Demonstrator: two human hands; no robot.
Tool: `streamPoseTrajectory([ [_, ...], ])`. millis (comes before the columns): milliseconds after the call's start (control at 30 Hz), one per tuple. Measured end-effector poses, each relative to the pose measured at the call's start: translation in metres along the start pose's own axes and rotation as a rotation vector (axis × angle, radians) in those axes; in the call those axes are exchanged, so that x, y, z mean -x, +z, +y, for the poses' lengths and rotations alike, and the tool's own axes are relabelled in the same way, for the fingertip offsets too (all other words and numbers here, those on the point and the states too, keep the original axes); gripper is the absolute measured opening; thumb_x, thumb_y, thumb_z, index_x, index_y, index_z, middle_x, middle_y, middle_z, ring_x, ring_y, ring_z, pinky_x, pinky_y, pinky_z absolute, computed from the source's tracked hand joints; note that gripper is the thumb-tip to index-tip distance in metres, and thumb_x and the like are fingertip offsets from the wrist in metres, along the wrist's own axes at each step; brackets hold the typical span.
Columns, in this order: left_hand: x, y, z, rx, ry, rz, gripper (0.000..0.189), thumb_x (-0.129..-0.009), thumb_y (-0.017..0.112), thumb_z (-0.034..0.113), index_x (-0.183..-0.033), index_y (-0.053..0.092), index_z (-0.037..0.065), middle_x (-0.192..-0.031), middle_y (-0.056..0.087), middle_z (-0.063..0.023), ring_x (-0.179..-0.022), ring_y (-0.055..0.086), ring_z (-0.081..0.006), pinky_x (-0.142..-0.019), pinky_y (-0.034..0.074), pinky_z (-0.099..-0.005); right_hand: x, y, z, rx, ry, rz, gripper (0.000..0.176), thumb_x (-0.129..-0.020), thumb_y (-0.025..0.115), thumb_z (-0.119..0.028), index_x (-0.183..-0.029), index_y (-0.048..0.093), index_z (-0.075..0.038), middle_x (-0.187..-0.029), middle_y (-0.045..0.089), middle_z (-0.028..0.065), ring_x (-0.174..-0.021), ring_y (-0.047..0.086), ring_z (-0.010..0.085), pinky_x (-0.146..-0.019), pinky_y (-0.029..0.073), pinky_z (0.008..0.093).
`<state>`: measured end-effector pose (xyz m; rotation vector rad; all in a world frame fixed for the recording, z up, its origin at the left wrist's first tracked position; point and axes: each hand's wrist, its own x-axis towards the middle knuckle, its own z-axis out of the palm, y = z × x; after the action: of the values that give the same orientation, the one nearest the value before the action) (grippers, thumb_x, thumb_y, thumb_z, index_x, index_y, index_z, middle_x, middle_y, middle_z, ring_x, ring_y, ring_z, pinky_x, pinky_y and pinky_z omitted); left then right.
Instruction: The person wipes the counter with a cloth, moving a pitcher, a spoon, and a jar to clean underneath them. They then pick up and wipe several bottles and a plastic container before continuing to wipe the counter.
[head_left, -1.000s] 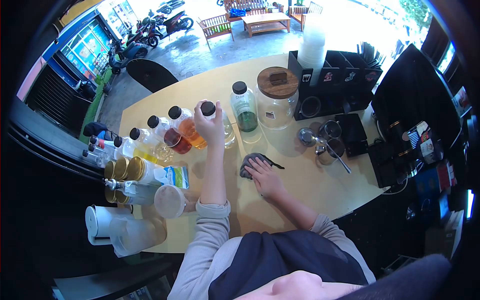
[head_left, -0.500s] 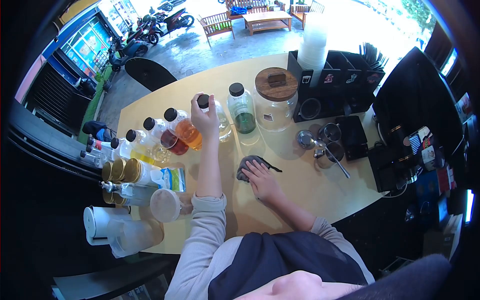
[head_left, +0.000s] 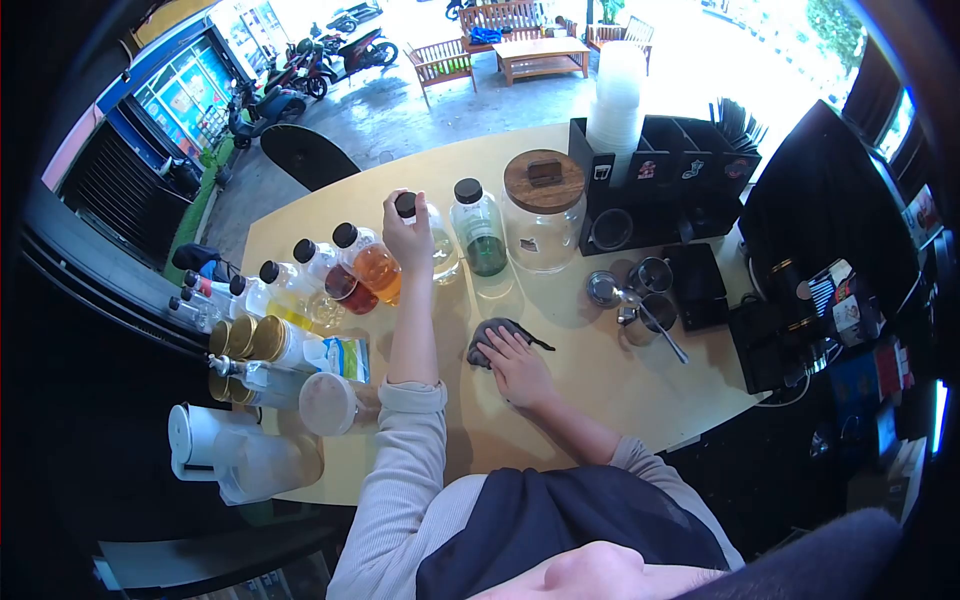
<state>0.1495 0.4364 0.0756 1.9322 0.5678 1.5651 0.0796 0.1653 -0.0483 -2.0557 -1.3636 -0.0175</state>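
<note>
My left hand is wrapped round the top of a clear bottle with a black cap, which stands upright on the wooden table. Just right of it is a bottle of green liquid; to its left stands a bottle of orange liquid, then one of dark red liquid. Nearer my body, my right hand lies flat with its fingers spread on a bunched dark grey cloth, pressing it against the tabletop.
A glass jar with a wooden lid and a black cup organizer stand at the back right. Metal cups and a long spoon lie right of the cloth. Gold-lidded jars, a round tub and a white pitcher line the left.
The view has shifted slightly. My left hand is still on the same bottle, and my right hand remains on the cloth in nearly the same place.
</note>
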Motion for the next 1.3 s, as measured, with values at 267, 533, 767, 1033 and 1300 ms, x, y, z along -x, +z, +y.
streamPoseTrajectory([
  [267,0.003,-0.008,0.01,-0.076,-0.012,-0.024,0.035,-0.096,0.067,0.035,-0.113,0.06,0.004,-0.093,0.07,-0.0148,-0.086,0.07,-0.0295,-0.078,0.054,-0.038,0.001,0.004,0.003,0.052,-0.046,0.042,0.043,-0.091,0.055,-0.014,-0.134,0.062,-0.011,-0.15,0.05,0.0134,-0.143,0.042,0.0314,-0.119,0.032,0.0461],
  [533,-0.005,-0.011,0.012,-0.14,-0.049,-0.12,0.036,-0.098,0.065,0.036,-0.111,0.057,0.003,-0.095,0.069,-0.0177,-0.087,0.07,-0.0337,-0.076,0.054,-0.0422,0.001,0.004,0.005,0.043,-0.05,0.041,0.043,-0.092,0.055,-0.016,-0.135,0.061,-0.009,-0.15,0.05,0.0142,-0.143,0.041,0.033,-0.12,0.031,0.0471],
  [767,0.0,-0.016,0.004,-0.139,-0.057,-0.165,0.046,-0.098,0.065,0.039,-0.122,0.052,0.003,-0.102,0.069,-0.0196,-0.095,0.068,-0.0363,-0.084,0.052,-0.0435,0.001,0.007,0.006,0.028,-0.046,0.042,0.044,-0.092,0.055,-0.015,-0.135,0.06,-0.01,-0.15,0.05,0.0144,-0.142,0.042,0.0341,-0.12,0.031,0.0473],
  [1033,0.012,-0.028,-0.002,-0.287,-0.168,-0.32,0.067,-0.094,0.068,0.042,-0.137,0.043,-0.002,-0.125,0.059,-0.0275,-0.118,0.057,-0.0439,-0.098,0.046,-0.0496,-0.001,0.01,0.007,0.046,-0.038,0.049,0.045,-0.091,0.055,-0.016,-0.135,0.061,-0.012,-0.151,0.049,0.0121,-0.143,0.042,0.0322,-0.12,0.03,0.0469],
  [1300,0.053,-0.067,0.002,-0.398,-0.017,-0.404,0.095,-0.086,0.077,0.032,-0.154,0.021,-0.003,-0.145,0.044,-0.0288,-0.134,0.044,-0.0434,-0.112,0.038,-0.0467,-0.001,0.011,0.007,0.044,-0.032,0.061,0.044,-0.091,0.056,-0.016,-0.134,0.061,-0.012,-0.15,0.05,0.0112,-0.142,0.043,0.0319,-0.119,0.031,0.0465],
])
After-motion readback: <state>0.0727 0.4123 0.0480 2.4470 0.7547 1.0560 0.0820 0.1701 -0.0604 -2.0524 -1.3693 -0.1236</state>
